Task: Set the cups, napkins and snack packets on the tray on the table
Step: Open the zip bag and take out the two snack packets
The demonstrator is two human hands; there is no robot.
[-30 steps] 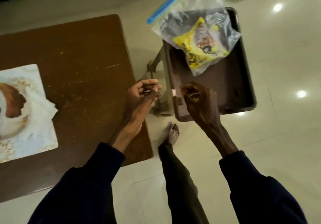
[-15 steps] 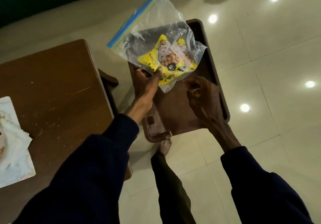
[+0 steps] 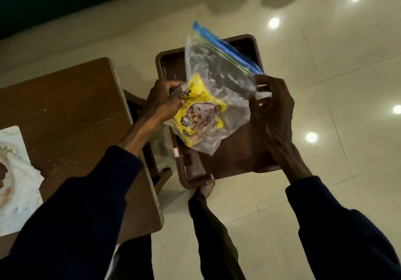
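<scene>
A clear zip bag (image 3: 219, 71) with a blue seal strip is held up over a dark brown tray (image 3: 236, 160). Inside it lies a yellow snack packet (image 3: 199, 114). My left hand (image 3: 165, 99) grips the bag's left side at the packet's corner. My right hand (image 3: 271, 103) pinches the bag's right edge near the blue strip. The tray sits to the right of the brown wooden table (image 3: 71, 110), above the tiled floor; what carries it is hidden. No cups are in view.
A white patterned cloth or napkin (image 3: 15, 184) with something brown on it lies at the table's left edge. A bare foot (image 3: 206, 189) and dark trouser leg stand just below the tray. Shiny beige floor tiles lie all around.
Both hands have taken hold of the zip bag and lifted it off the tray, turning its blue seal toward the upper right. The view has shifted so the tray sits more centrally.
</scene>
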